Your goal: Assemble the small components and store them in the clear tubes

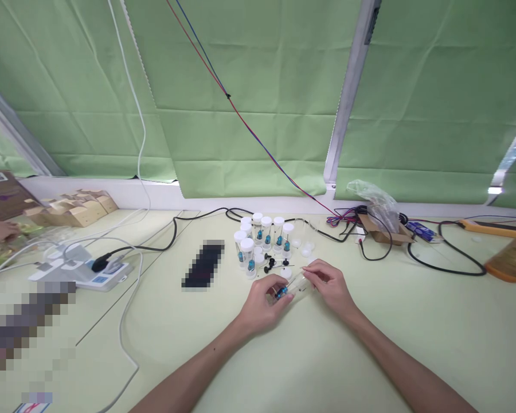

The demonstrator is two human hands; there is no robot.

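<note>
My left hand (260,307) is closed around a small blue part with a thin shaft (281,292), tilted up to the right. With fingertips pinched, my right hand (333,289) is at the far end of that shaft; whether it grips the shaft or something tiny there is too small to tell. Between the hands lies a clear plastic piece (301,288), hard to make out against the table. Just beyond stand several clear jars with white lids (247,258), blue parts upright inside. Small black parts (270,263) and loose white lids (286,273) lie nearer my hands.
Left of the jars lies a dark pixelated slab (204,264). A power strip (103,275) with cables and cardboard boxes (75,207) occupy the left, where another person's hand (0,234) shows. Rightward are a plastic bag (376,203), black cable (447,272) and an orange bottle (511,258).
</note>
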